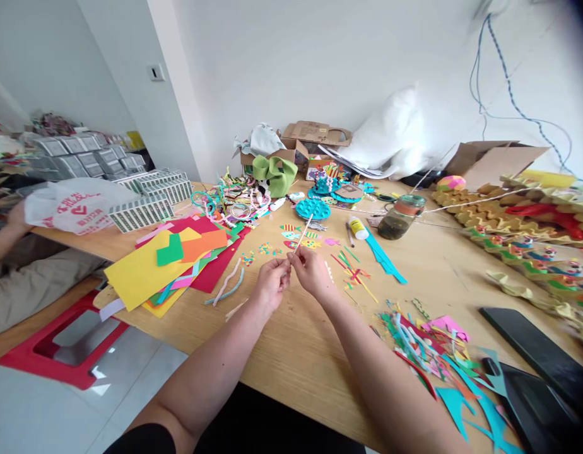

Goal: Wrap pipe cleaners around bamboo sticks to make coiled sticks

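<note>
I clamp left hand (272,279) and right hand (311,271) fingers (298,256) on a pale strip (305,231), patterned fish (290,235) at twelve o'clock seemingly finished, coloured strips (354,275) at three loose.

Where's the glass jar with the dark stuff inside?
In the head view, the glass jar stands right of centre on the table, between the yellow-labelled bottle and the egg cartons.

Over the desk (291,340), the right hand (312,272) pinches a pale stick (303,234), the left hand (272,280) touching it. Coloured paper (140,271) lies by the near left corner, scraps (447,328) toward the near right, a glass jar (396,224) toward the far edge.
</note>
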Motion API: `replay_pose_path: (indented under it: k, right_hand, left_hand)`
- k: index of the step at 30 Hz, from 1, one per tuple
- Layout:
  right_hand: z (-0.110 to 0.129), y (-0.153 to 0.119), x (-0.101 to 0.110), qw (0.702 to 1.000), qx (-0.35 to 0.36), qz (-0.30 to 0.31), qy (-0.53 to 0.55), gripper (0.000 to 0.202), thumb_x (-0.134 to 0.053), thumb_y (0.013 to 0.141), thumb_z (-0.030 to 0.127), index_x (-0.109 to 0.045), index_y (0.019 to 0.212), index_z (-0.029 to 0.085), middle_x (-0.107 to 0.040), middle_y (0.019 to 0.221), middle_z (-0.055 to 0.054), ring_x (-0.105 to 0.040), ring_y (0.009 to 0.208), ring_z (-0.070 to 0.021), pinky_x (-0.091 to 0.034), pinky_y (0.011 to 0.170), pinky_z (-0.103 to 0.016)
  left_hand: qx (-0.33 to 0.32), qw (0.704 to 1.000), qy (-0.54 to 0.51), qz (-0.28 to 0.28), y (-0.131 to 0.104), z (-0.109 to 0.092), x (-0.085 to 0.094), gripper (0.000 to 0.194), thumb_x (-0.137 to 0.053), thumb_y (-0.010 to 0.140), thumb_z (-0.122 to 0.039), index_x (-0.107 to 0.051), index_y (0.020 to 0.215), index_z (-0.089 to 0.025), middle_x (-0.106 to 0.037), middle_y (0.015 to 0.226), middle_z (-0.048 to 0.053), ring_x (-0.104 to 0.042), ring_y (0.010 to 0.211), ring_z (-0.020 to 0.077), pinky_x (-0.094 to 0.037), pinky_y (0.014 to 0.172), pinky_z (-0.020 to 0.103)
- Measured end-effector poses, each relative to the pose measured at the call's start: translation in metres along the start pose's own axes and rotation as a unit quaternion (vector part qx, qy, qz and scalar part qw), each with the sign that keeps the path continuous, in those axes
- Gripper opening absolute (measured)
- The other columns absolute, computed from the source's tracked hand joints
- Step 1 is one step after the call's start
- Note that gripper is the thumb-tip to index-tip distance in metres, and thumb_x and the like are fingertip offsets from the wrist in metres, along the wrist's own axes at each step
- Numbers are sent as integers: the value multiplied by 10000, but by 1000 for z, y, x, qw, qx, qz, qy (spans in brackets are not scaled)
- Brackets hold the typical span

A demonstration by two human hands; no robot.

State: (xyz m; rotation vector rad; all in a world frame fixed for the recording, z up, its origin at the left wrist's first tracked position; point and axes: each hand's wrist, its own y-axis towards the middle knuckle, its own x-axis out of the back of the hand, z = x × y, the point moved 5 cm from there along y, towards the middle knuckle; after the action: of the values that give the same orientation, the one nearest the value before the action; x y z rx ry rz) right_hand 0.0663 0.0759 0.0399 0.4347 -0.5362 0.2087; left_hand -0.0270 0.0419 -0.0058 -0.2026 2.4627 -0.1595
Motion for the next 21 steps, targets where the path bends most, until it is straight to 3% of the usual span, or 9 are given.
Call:
replay_pose_path:
  k: [4,10,16,21]
  right_hand:
    - [-3,2,1,999,-11,15,41,330,-475,805,401,-410,556,195,-382,479,39,-335,455,-96,-252,461,-235]
    - [-12,8,7,987,-24,70,144,373,-468,803,492,-445,591,186,-469,535,19,-401,490,-101,-312,481,-233]
    - [-7,6,4,997,-7,27,66,329,-457,813,415,-427,572,192,-422,481,34,-356,460,-96,-267,459,-234]
    - [-3,4,5,999,-10,-14,50,347,-469,802,412,-404,541,193,-385,485,38,-334,469,-93,-258,465,-233]
  left_hand:
    - [25,999,-17,21,1,0,-1,231,-703,633,-249,-510,677,-129,-474,556,-42,-373,383,18,-174,322,147]
    - [120,986,-68,94,-1,1,-9,245,-520,806,-351,-572,768,-115,-580,671,39,-552,515,100,-378,398,192]
    - [79,990,-36,114,-1,2,-10,160,-629,738,-261,-528,786,-146,-545,571,-12,-428,377,45,-219,314,136]
    - [74,990,-22,120,-2,0,-10,216,-653,719,-288,-500,766,-144,-525,548,-28,-394,358,28,-204,305,124]
